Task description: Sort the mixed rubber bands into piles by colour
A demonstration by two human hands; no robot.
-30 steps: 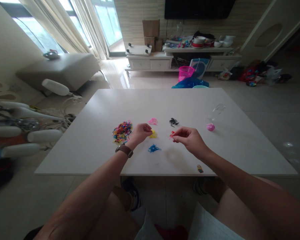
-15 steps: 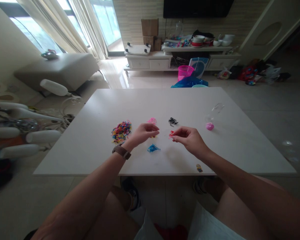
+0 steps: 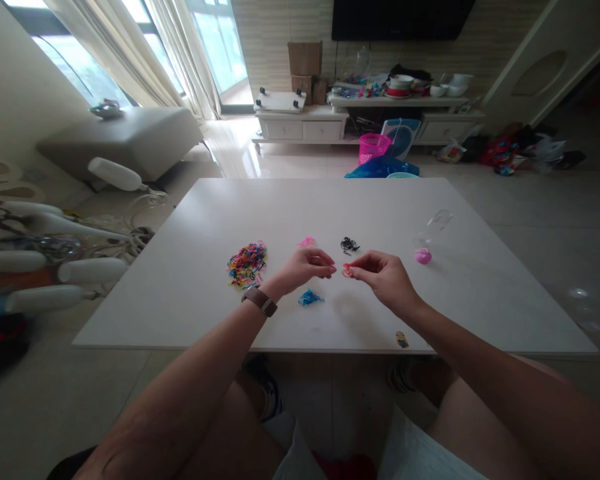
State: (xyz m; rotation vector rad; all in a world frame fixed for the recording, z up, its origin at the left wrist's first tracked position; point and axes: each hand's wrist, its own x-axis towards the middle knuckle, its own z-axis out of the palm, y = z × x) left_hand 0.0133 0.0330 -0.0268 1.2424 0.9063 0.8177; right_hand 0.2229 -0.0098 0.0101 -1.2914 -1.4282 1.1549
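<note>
My left hand (image 3: 311,265) reaches over the table with its fingertips drawn together; whatever they hold, if anything, is too small to make out. Small red rubber bands (image 3: 347,269) show at the pinched thumb and finger of my right hand (image 3: 383,277), just beside the left fingertips. Behind my left hand lies a small pink bunch of rubber bands (image 3: 307,242). Black rubber bands (image 3: 349,245) lie beyond the right fingertips, and blue rubber bands (image 3: 311,298) nearer to me. A large mixed heap of coloured rubber bands (image 3: 247,263) sits left of my left hand.
On the right of the white table (image 3: 145,300) are a clear container (image 3: 435,227) lying on its side and a pink round object (image 3: 423,256). A small cartoon sticker (image 3: 402,339) is near the front edge. A chandelier-like lamp (image 3: 115,175) stands left of the table.
My left hand has moved right, closer to my right hand and the red rubber bands. My right hand stays at the red bands. The whole view has shifted slightly.
</note>
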